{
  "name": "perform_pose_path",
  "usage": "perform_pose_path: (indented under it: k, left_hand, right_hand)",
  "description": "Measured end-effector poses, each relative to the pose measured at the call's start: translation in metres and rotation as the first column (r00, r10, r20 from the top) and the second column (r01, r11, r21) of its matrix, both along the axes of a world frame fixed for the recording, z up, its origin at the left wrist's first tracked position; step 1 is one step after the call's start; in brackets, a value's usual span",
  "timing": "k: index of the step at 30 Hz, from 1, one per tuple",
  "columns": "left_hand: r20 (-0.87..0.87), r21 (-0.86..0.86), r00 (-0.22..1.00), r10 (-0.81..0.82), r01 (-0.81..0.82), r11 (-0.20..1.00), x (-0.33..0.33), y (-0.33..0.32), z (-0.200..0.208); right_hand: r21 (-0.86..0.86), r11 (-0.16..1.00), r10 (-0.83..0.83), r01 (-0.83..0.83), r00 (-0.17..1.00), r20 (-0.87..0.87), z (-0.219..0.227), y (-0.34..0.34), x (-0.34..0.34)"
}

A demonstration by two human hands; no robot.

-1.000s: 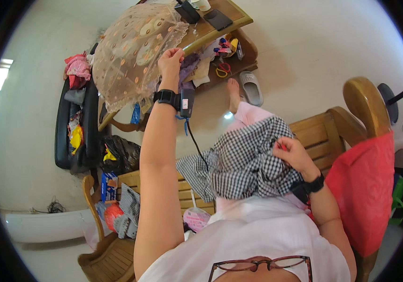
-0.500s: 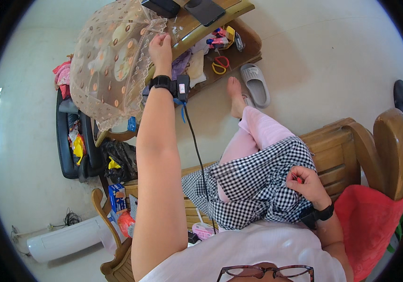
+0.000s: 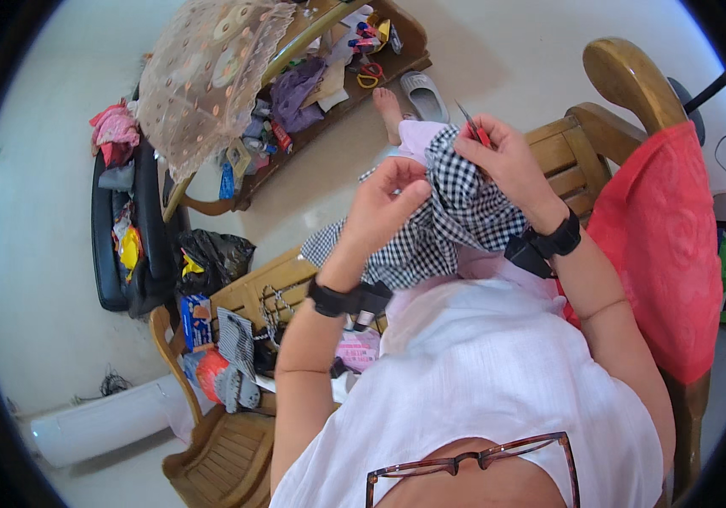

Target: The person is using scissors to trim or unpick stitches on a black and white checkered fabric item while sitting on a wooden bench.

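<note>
the left hand [image 3: 388, 203] pinches an edge of the black-and-white checked cloth [image 3: 456, 220] over the lap, fingers narrow; the right hand [image 3: 507, 157] grips a thin red-handled tool [image 3: 471, 125] against the cloth's top fold; the cloth looks light, soft and floppy, best pinched near the seam; beyond, a lace-covered surface [image 3: 210, 68] holds clutter

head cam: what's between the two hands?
Black-and-white checked cloth spans the gap in the head view; left hand pinches it, right hand holds a small red-handled tool over it.
</note>
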State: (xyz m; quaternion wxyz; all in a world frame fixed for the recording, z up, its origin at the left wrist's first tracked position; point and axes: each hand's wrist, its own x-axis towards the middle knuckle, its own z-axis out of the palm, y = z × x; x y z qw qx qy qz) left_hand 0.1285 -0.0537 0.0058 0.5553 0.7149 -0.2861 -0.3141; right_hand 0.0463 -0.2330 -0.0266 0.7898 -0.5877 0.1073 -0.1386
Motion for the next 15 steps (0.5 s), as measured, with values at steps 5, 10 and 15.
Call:
perform_pose_path:
  k: [5,10,15]
  left_hand:
    - [0.154,-0.128,0.957,0.246,-0.228,0.965,-0.055,0.001,-0.012]
    - [0.672,-0.293,0.601,0.433,-0.321,0.901,-0.086,0.009,0.005]
    - [0.757,-0.279,0.61,0.236,-0.026,0.96,-0.141,0.039,0.025]
  right_hand:
    - [-0.134,0.991,-0.007,0.029,0.986,0.167,0.028,0.026,-0.031]
    - [-0.522,0.814,-0.001,0.254,0.9,0.436,0.049,0.036,-0.05]
    - [-0.647,0.703,0.091,0.295,0.865,0.493,0.112,0.037,-0.054]
